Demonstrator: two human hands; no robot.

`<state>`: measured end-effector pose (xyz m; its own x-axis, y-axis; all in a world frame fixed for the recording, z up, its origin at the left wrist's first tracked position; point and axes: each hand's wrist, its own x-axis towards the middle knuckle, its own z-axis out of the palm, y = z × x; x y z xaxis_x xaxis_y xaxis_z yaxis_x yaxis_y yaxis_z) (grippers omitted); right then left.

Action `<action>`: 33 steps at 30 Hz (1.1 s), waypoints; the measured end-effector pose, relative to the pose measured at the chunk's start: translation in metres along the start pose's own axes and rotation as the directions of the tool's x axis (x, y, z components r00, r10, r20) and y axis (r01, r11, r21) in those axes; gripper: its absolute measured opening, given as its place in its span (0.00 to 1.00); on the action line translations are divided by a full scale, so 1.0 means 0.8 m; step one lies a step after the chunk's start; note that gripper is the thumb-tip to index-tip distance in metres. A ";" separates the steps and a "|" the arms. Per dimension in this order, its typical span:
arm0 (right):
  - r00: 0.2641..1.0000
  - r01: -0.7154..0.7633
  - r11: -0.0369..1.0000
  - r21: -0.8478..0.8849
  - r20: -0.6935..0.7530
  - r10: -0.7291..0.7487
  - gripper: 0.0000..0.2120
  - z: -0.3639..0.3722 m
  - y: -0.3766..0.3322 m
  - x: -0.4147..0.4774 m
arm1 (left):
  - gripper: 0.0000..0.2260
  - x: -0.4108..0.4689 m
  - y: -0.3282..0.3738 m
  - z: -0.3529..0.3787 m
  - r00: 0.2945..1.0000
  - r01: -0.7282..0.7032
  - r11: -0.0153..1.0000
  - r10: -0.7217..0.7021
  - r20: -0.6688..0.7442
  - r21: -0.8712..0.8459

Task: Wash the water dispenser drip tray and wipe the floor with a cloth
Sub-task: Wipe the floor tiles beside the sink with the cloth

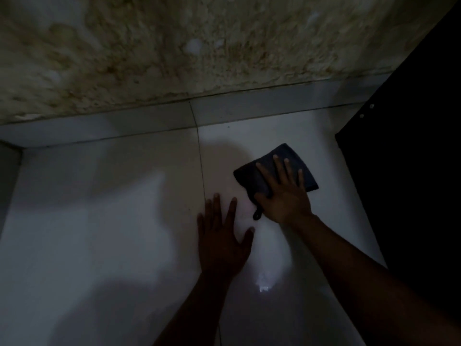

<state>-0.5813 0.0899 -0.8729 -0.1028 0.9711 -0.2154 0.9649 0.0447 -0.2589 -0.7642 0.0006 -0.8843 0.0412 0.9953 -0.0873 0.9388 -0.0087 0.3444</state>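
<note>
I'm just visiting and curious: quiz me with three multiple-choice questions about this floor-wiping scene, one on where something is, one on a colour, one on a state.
1. Where does the cloth lie?
A. On the floor tile near the wall
B. Hanging on the wall
C. In a bucket

2. What colour is the cloth?
A. Bright yellow
B. Dark blue-grey
C. White

3. How is the left hand placed?
A. Clenched round a tray
B. Raised in the air
C. Flat on the floor, fingers spread, holding nothing

Answers:
1. A, the cloth sits on the pale floor just short of the skirting, pressed down by the right hand.
2. B, it looks dark blue-grey against the pale tile, though the light is dim.
3. C, the open palm rests on the tile beside the cloth, with nothing in it.
</note>
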 end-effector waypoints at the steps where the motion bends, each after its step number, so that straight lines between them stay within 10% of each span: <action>1: 0.999 -0.037 0.999 -0.003 0.022 0.037 0.38 -0.003 -0.005 0.009 | 0.35 -0.004 -0.004 -0.003 1.000 0.014 1.000 -0.014 0.008 -0.001; 5: 0.993 -0.089 0.996 -0.016 0.077 0.090 0.37 0.002 -0.049 0.028 | 0.35 -0.019 -0.028 -0.015 0.998 0.048 0.999 -0.048 0.034 0.015; 15: 0.950 0.308 0.951 -0.015 -0.048 -0.309 0.30 0.055 -0.091 -0.055 | 0.37 -0.061 -0.064 -0.023 0.994 0.107 0.994 -0.107 0.004 -0.017; 25: 0.993 0.084 0.996 -0.022 -0.081 -0.085 0.29 0.056 -0.118 -0.024 | 0.32 -0.082 -0.105 -0.036 0.983 0.185 0.982 -0.184 -0.006 0.048; 33: 0.883 0.463 0.886 0.013 -0.090 -0.460 0.26 0.107 -0.199 -0.087 | 0.31 -0.109 -0.132 -0.046 0.918 0.397 0.916 -0.396 -0.034 0.060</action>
<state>-0.7485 -0.0047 -0.8971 -0.5129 0.8583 0.0132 0.8044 0.4860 -0.3418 -0.8800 -0.0817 -0.8785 -0.3452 0.9201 -0.1849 0.8966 0.3816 0.2248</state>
